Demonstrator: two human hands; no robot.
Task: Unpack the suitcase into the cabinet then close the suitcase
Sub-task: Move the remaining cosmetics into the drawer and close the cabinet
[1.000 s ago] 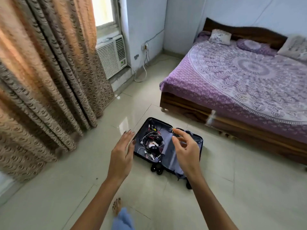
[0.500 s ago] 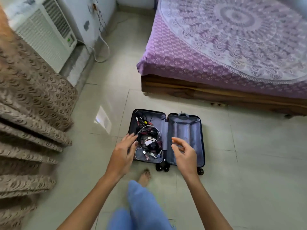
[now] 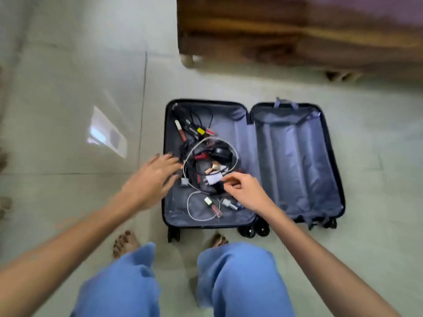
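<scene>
Hovering over the filled half of the suitcase (image 3: 297,156) on the floor (image 3: 68,191), both hands flank the cable tangle (image 3: 201,156). Left hand (image 3: 153,179): fingers spread, slack, empty, tangle just past the fingertips (image 3: 171,160). Right hand (image 3: 245,191), the nearer: thumb and forefinger curl at the white charger (image 3: 214,179) just ahead of the tips, its long axis pointing at them; pinched or only touched, cannot tell.

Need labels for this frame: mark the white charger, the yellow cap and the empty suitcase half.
white charger (image 3: 214,179): head view, its body.
yellow cap (image 3: 201,131): head view, its middle.
empty suitcase half (image 3: 295,161): head view, bare lining.
</scene>
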